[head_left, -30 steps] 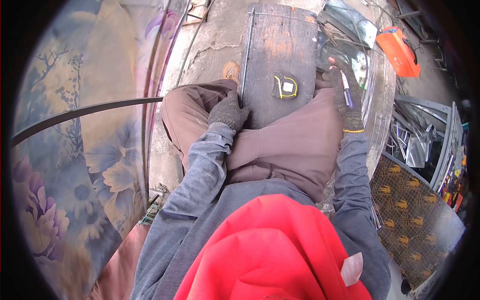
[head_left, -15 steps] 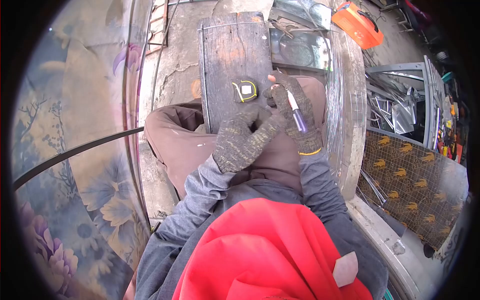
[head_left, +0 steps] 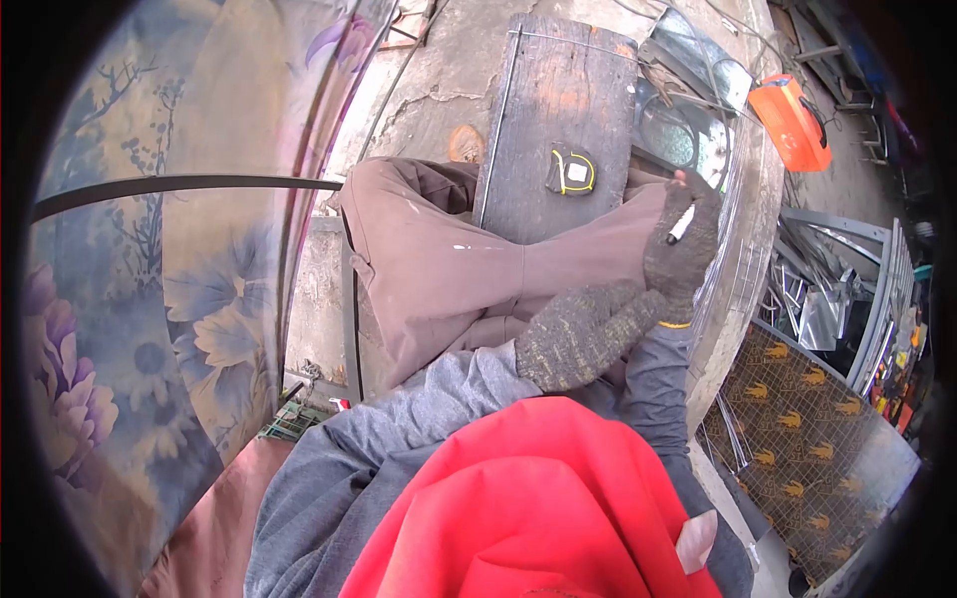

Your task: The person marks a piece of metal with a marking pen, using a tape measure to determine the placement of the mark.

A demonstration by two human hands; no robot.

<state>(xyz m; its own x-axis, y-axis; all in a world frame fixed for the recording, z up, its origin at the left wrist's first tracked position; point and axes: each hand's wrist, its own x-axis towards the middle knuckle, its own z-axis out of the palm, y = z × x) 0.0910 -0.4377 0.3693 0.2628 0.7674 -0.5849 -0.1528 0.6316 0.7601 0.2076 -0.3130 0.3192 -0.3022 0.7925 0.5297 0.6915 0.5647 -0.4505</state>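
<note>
My right hand [head_left: 686,244], in a dark knitted glove with bare fingertips, is closed around a white marker [head_left: 683,223] above my right thigh. The marker's dark end points down and toward my body. Near the right cuff is my gloved left hand [head_left: 583,337], held low over my lap, its fingers drawn together; whatever they hold is hidden. A black tape measure [head_left: 572,172] with yellow edging and a white label lies on the dark wooden plank [head_left: 558,90], away from both hands.
A thin metal rod [head_left: 501,110] runs along the plank's left edge. Shiny sheet metal [head_left: 698,60] and an orange case [head_left: 791,122] are at the upper right. Metal frames [head_left: 837,234] and a patterned board [head_left: 797,439] stand right. A floral curtain [head_left: 130,319] hangs left.
The view has shifted, and both hands are now nearer my right side. My left hand has drawn back toward my body. The marker's purple part no longer shows, leaving a dark end visible.
</note>
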